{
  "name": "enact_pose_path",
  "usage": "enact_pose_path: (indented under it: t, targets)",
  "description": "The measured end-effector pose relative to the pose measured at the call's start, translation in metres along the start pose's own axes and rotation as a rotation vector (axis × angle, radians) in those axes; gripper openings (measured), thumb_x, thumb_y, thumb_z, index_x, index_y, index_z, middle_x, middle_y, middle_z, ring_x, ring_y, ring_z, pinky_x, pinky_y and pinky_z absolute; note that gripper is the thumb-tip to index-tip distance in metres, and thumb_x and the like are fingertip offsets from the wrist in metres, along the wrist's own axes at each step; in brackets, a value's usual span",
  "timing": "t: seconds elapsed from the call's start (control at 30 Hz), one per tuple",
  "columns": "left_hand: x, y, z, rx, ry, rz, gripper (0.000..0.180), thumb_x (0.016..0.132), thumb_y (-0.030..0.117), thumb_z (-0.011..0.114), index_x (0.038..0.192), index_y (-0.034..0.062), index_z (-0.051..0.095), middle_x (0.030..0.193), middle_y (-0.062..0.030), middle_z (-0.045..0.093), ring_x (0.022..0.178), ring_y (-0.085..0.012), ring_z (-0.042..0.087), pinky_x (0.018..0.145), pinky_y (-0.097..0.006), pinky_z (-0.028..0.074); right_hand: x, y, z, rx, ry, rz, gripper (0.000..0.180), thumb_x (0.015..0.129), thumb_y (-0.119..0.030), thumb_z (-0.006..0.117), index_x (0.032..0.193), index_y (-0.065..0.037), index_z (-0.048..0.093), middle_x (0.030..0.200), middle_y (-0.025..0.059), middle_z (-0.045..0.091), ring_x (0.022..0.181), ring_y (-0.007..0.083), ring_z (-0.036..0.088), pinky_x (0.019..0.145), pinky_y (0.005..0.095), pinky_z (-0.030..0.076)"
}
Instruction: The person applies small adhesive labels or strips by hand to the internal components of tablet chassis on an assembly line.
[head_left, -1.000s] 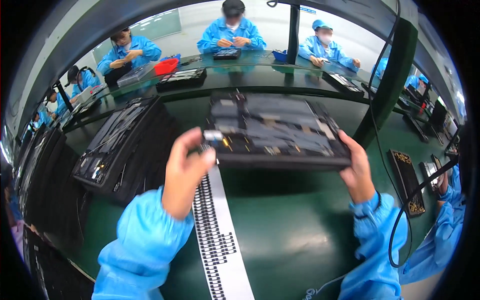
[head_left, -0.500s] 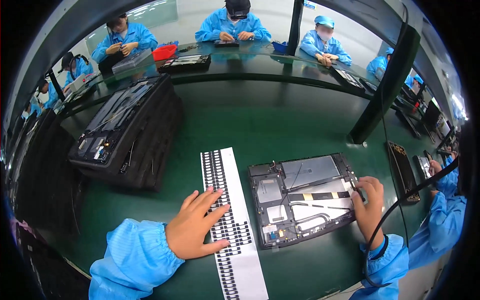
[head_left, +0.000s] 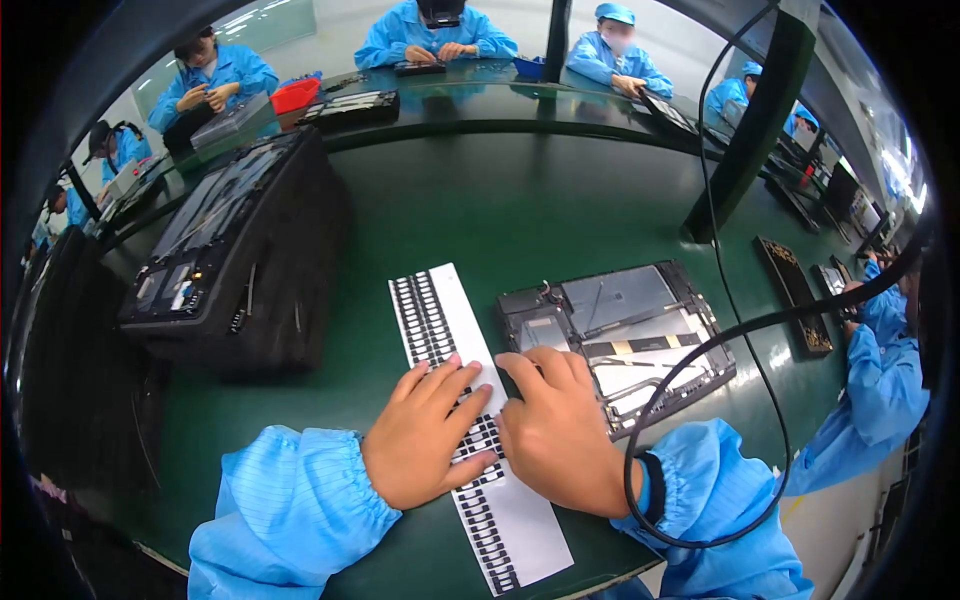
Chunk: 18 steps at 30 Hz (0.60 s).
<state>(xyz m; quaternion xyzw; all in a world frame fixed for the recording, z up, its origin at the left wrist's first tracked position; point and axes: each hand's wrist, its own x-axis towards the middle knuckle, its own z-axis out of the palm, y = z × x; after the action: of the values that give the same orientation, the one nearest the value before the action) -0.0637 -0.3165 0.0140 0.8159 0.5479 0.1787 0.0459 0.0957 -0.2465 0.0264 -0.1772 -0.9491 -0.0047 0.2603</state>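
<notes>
A long white backing strip [head_left: 432, 310] with rows of small black stickers lies on the green table, running from the middle toward the front edge. My left hand [head_left: 425, 435] lies flat on it, fingers spread. My right hand [head_left: 556, 425] rests beside it on the strip's right edge, fingers curled down onto the paper; I cannot see anything pinched in them. Just right of the strip lies an opened flat device [head_left: 625, 335] with its grey inner plates and cables showing. My right wrist touches its near edge.
A tall stack of black trays with devices [head_left: 235, 265] stands at the left. A black cable [head_left: 740, 330] loops over the device to my right wrist. A dark post [head_left: 750, 130] rises at the right. Other people in blue coats work along the far side and right.
The opened device came down from in front of me onto the table. My right hand left its edge and moved left onto the strip beside my left hand.
</notes>
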Motion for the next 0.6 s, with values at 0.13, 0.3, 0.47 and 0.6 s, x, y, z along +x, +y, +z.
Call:
enact_pose_path:
  t: [0.13, 0.3, 0.47, 0.6]
  targets:
    - [-0.005, 0.000, -0.005, -0.001, -0.030, -0.054, 0.057, 0.073, 0.032, 0.061, 0.116, -0.0019, 0.046, 0.124, -0.0206, 0.040, 0.118, -0.0357, 0.036, 0.099, -0.047, 0.026, 0.011, -0.005, 0.010, 0.034, 0.037, 0.008, 0.016, 0.053, -0.012, 0.060, 0.060, 0.003, 0.060, 0.080, 0.0124, 0.049, 0.081, 0.0269, 0.042, 0.070, 0.0367, 0.031]
    - [-0.003, -0.002, -0.005, 0.013, -0.061, -0.051, 0.058, 0.071, 0.031, 0.062, 0.117, -0.0009, 0.045, 0.124, -0.0206, 0.040, 0.119, -0.0361, 0.035, 0.099, -0.047, 0.025, 0.013, -0.006, 0.012, 0.149, -0.059, 0.136, 0.017, 0.053, -0.005, 0.058, 0.065, 0.007, 0.058, 0.094, 0.0190, 0.053, 0.091, 0.0328, 0.045, 0.078, 0.0422, 0.035]
    - [0.001, 0.005, -0.008, 0.001, -0.081, -0.057, 0.059, 0.070, 0.031, 0.063, 0.117, 0.0006, 0.045, 0.125, -0.0204, 0.039, 0.120, -0.0368, 0.034, 0.100, -0.048, 0.024, 0.008, -0.001, 0.007, 0.263, 0.012, 0.168, 0.011, 0.059, -0.004, 0.057, 0.066, 0.005, 0.057, 0.094, 0.0153, 0.053, 0.095, 0.0305, 0.044, 0.079, 0.0410, 0.033]
    - [-0.006, -0.001, -0.003, 0.002, -0.096, -0.091, 0.069, 0.071, 0.034, 0.064, 0.124, -0.0011, 0.038, 0.130, -0.0232, 0.033, 0.123, -0.0390, 0.029, 0.101, -0.049, 0.021, -0.001, 0.023, -0.030, 0.550, 0.120, 0.198, 0.005, 0.067, -0.002, 0.058, 0.068, 0.001, 0.055, 0.096, 0.0156, 0.054, 0.093, 0.0298, 0.049, 0.080, 0.0368, 0.038]
